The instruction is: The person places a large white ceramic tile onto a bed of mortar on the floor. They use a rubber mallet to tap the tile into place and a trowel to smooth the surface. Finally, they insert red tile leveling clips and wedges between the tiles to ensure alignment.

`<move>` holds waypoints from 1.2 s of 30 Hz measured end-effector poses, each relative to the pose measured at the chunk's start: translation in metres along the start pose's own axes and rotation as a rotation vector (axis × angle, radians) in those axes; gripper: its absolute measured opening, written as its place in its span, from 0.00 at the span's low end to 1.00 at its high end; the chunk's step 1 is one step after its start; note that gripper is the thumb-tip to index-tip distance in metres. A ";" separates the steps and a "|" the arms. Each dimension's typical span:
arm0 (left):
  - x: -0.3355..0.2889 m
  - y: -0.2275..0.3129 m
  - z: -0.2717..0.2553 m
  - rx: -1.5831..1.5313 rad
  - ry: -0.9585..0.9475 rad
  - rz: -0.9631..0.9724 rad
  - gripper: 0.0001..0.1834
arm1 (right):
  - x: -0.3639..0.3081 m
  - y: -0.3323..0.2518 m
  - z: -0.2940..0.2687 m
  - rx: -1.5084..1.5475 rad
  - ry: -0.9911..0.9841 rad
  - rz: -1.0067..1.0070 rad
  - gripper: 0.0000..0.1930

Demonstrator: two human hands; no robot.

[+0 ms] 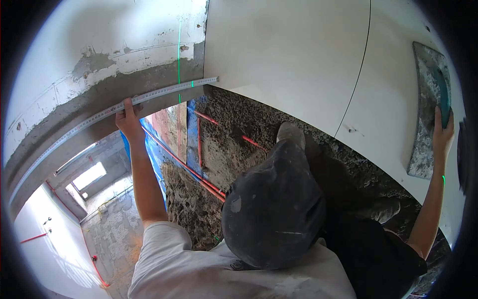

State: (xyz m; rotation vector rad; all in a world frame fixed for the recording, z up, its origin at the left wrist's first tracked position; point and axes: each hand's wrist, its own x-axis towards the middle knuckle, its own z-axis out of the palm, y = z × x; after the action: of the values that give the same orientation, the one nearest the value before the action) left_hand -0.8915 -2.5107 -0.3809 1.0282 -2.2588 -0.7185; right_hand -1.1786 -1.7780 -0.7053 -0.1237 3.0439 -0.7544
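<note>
At the upper left, my left hand [129, 118] is closed around the lower edge of a long, pale measuring ruler [162, 91], one finger lying on its face. The ruler runs along the grey band of the wall, and its right end overlaps the corner of a large white tile [279, 45]. At the far right, my right hand [442, 124] grips the teal handle of a trowel [423, 104]. The trowel's grey, mortar-smeared plate is held up in front of the white wall tiles. My right fingers are partly hidden behind the handle.
A large rounded dark shape [271, 204] with pale smudges fills the middle foreground. Beyond it lie rough dark mortar [219, 134], red pipes [199, 184] and blue sheeting [191, 124]. A green laser line [179, 50] crosses the wall. A bare room with a window [92, 175] opens lower left.
</note>
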 end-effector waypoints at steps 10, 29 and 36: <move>0.007 -0.004 0.003 0.236 0.153 0.012 0.21 | -0.006 -0.027 -0.008 0.090 0.179 -0.121 0.24; -0.188 0.330 0.354 -0.641 -0.992 0.677 0.40 | -0.023 -0.181 -0.181 0.511 -0.081 0.154 0.13; -0.197 0.145 0.414 0.428 -0.893 0.419 0.65 | -0.094 0.005 -0.179 0.177 0.289 0.288 0.10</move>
State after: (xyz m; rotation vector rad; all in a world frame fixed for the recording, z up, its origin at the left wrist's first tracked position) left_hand -1.1303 -2.1747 -0.6286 0.3582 -3.3665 -0.5759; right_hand -1.0888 -1.6831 -0.5504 0.4516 3.1261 -1.0910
